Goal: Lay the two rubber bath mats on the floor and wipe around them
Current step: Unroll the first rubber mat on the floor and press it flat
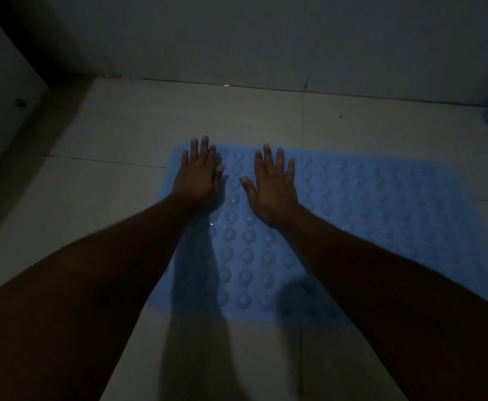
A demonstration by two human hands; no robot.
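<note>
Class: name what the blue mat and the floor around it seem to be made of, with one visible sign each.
Blue mat: likely soft rubber or vinyl, slightly glossy; rows of moulded round bumps catch light. Floor: probably pale ceramic tile, smooth; straight joint lines divide it. Dim light leaves both uncertain.

No readable text, label, brand, number or sign anywhere; frame dim.

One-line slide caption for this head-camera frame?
Left hand and right hand rest flat, fingers straight, on a blue bath mat spread on the dim tiled floor.
</note>
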